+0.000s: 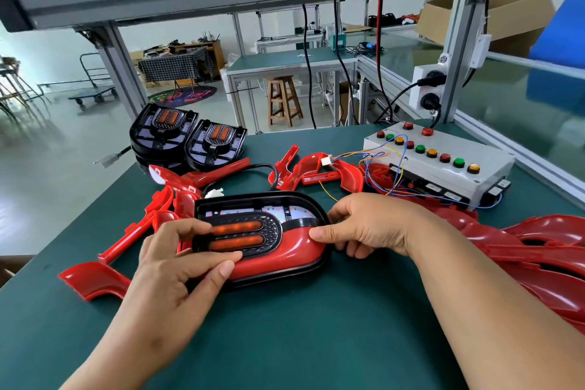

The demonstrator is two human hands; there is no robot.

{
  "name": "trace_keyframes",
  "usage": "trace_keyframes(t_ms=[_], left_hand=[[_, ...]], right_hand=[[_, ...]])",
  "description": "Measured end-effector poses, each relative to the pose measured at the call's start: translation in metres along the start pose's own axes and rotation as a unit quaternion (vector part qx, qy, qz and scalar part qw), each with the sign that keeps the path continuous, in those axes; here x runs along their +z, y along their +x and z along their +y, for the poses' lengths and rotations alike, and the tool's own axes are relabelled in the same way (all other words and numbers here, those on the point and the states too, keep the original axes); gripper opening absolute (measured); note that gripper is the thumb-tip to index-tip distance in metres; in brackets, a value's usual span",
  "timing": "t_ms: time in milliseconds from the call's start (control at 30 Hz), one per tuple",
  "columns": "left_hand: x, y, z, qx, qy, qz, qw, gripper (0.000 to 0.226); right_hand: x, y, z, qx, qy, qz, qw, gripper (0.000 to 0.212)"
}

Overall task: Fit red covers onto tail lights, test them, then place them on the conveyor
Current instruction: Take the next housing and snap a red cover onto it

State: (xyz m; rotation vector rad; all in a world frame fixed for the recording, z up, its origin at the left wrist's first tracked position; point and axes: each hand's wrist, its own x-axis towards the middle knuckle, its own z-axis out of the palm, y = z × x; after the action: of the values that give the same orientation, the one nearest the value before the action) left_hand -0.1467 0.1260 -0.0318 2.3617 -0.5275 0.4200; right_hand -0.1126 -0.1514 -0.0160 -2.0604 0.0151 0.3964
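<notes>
Tail light (259, 231) front and centre on the green counter (316, 342), lying flat with a red cover (285, 252) over its near half and the far half bare, so I'd call the fitting under way, not finished. Big heap of loose red covers (538, 250) to the right, more scattered on the left. Behind sits the button test box (443, 161) with its coloured wires; nothing shows this lamp plugged into it, so testing and the conveyor look like they are yet to come. A stack of bare tail lights (186, 136) waits at the far edge. Left hand (186, 256) grips the lamp's left end, thumb on the cover's rim; right hand (364, 228) clasps the right end, thumb pressing the cover down.
</notes>
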Motion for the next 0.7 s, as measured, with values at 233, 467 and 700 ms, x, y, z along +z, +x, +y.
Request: trace_keyframes(t_ms=[233,467,700], left_hand=[[-0.003,0.006,-0.001,-0.154,-0.13,-0.022,0.979,0.06],[-0.007,0.041,0.005,-0.08,-0.282,-0.043,0.955,0.093],[0.001,0.083,0.009,-0.114,-0.498,-0.169,0.843,0.04]], right_hand=[[0.004,-0.002,-0.006,-0.021,0.042,0.004,0.999,0.042],[-0.004,-0.004,-0.009,-0.07,0.351,-0.067,0.931,0.03],[-0.009,-0.005,-0.009,-0.118,0.42,0.009,0.9,0.033]])
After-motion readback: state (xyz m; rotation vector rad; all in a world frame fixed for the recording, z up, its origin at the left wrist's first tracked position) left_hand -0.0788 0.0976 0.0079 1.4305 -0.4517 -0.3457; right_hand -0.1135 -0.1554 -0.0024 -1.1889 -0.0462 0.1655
